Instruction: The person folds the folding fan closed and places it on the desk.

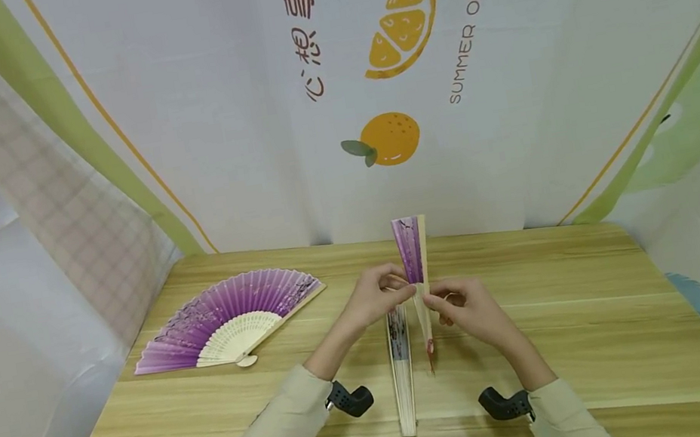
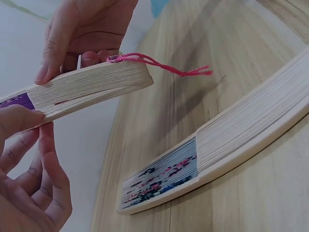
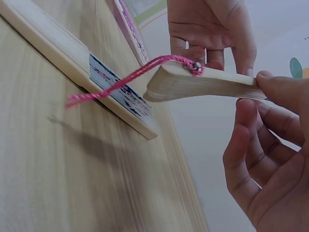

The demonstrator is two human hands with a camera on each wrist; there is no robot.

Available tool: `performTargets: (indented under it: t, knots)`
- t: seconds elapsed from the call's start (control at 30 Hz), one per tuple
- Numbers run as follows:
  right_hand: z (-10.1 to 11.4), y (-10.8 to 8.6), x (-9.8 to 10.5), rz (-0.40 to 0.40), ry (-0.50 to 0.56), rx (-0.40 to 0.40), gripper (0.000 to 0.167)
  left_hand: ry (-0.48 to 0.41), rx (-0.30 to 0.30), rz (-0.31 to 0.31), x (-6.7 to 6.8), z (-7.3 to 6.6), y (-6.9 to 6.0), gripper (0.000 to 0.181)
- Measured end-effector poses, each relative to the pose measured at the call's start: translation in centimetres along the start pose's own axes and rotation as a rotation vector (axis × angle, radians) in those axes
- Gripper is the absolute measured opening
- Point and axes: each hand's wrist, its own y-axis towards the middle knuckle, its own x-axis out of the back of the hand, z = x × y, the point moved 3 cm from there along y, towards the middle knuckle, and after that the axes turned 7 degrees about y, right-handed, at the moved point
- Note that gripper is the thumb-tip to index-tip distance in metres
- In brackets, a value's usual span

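Observation:
A purple folding fan (image 1: 410,251) with pale wooden ribs is held up over the table, nearly folded, its ribbed end toward me. My left hand (image 1: 381,295) pinches one side of it between thumb and fingers, near where the purple part meets the ribs. On the other side my right hand (image 1: 467,307) pinches it too. A pink cord (image 2: 164,66) hangs from its pivot end. Beneath the hands, a second folding fan (image 1: 403,378) lies folded on the table; its leaf shows a dark and pink pattern in the left wrist view.
An opened purple fan (image 1: 236,321) lies spread at the table's left. The wooden table (image 1: 581,334) ends at a hanging white cloth (image 1: 237,114) printed with oranges. Dark wrist cameras (image 1: 351,400) sit at both sleeves, close above the tabletop.

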Motion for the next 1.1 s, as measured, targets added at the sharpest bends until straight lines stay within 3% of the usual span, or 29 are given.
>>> performTargets:
  t: [0.33,0.7,1.1]
  knots:
    - [-0.7,-0.2,0.2,-0.033,-0.030,0.041,0.014,0.086,0.010,-0.029,-0.3,-0.3,0.1,0.022]
    - [0.0,-0.2,-0.2,-0.091,-0.162,0.097,0.020,0.074,-0.012,-0.015,-0.1,-0.2,0.0,0.014]
    - [0.4,-0.3,-0.3,-0.105,-0.086,0.073,0.021,0.101,0.018,-0.030,-0.1,-0.2,0.0,0.017]
